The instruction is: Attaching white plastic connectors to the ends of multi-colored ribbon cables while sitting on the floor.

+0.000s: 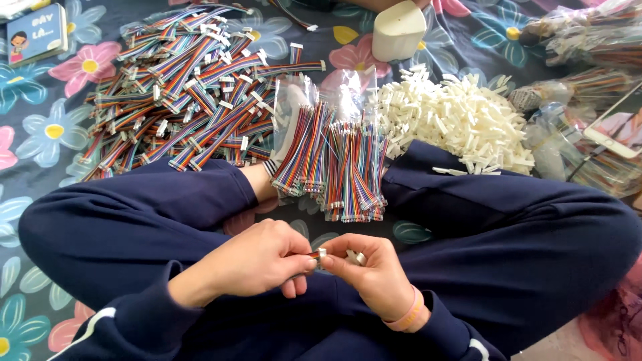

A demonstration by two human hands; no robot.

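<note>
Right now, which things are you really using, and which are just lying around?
Using:
left hand and right hand on a ribbon cable end
white connectors
bagged cables
finished cable pile

Lying around:
picture book
phone
white container

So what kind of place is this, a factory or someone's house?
Most likely a home, with piecework done sitting cross-legged on a flowered floor mat: heaps of rainbow ribbon cables and white plastic connectors, and a children's book nearby.

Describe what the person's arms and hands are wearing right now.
Both arms are in dark navy long sleeves, each with a white stripe showing near the lower frame edge. The left hand is bare. The right hand is bare too, with a pink band on its wrist.
</note>
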